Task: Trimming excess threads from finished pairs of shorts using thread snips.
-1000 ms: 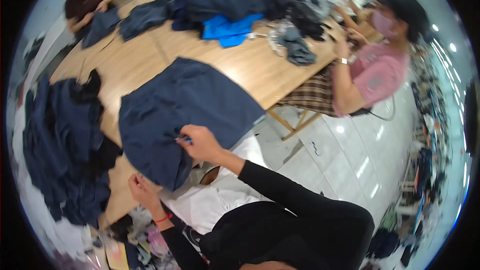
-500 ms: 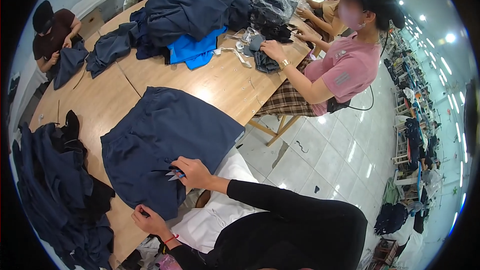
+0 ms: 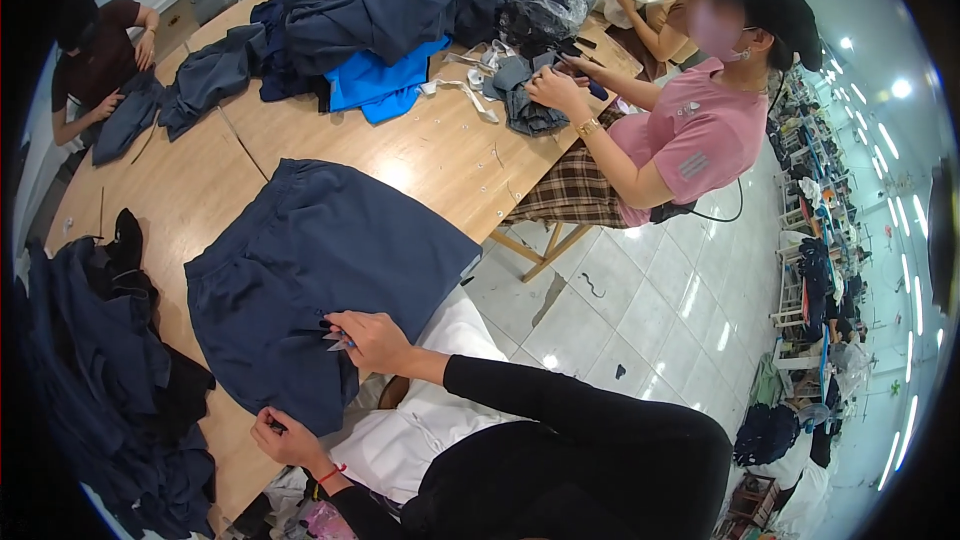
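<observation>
A pair of navy shorts (image 3: 330,240) lies spread on the table in front of me, its waistband toward the left. My right hand (image 3: 370,342) is closed around small thread snips (image 3: 336,342), their silver blades pointing left just over the lower leg of the shorts. Below it, my left hand (image 3: 284,438) pinches the near edge of the same leg at the table's front edge. A small dark bit shows between its fingers; I cannot tell whether it is cloth or something else.
A heap of dark garments (image 3: 105,370) lies at the left. Toward the back stand a big navy pile (image 3: 370,0) and bright blue cloth (image 3: 375,80). A co-worker in pink (image 3: 690,130) handles grey cloth (image 3: 530,95) at the right; another person (image 3: 105,65) works at the far left.
The view has shifted slightly, so the shorts and both my hands sit a little farther left. My grips look the same. The pink-shirted co-worker now has both hands at the grey cloth.
</observation>
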A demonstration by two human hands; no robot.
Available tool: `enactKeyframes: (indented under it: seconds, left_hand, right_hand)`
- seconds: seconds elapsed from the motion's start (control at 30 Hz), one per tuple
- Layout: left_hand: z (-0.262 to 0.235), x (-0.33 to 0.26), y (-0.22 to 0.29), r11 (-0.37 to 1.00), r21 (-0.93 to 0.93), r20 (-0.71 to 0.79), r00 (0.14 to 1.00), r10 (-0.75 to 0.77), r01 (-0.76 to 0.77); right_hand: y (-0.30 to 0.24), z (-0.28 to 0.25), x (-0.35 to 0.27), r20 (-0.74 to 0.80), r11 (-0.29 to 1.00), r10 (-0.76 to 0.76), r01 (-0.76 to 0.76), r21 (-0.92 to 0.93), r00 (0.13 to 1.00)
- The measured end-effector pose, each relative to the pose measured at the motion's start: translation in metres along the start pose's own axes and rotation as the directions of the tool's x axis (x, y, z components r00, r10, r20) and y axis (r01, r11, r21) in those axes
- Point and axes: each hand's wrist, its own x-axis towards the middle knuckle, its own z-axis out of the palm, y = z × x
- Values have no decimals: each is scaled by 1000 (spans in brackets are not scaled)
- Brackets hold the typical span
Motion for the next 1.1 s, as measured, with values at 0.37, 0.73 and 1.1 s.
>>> enactKeyframes:
  seconds: [0.37,0.73,1.1]
  left_hand:
    - [-1,0,-1,1000,16,11,1000,7,-7]
    - [-2,-1,-4,999,34,13,1000,10,-11]
    - [-3,1,-2,998,34,6,999,47,-47]
  right_hand:
    - [-1,1,1,19,999,13,-13,-32,1000]
    - [-1,3,0,17,1000,21,-21,-15,1000]
    - [-3,0,2,9,999,5,-4,-41,1000]
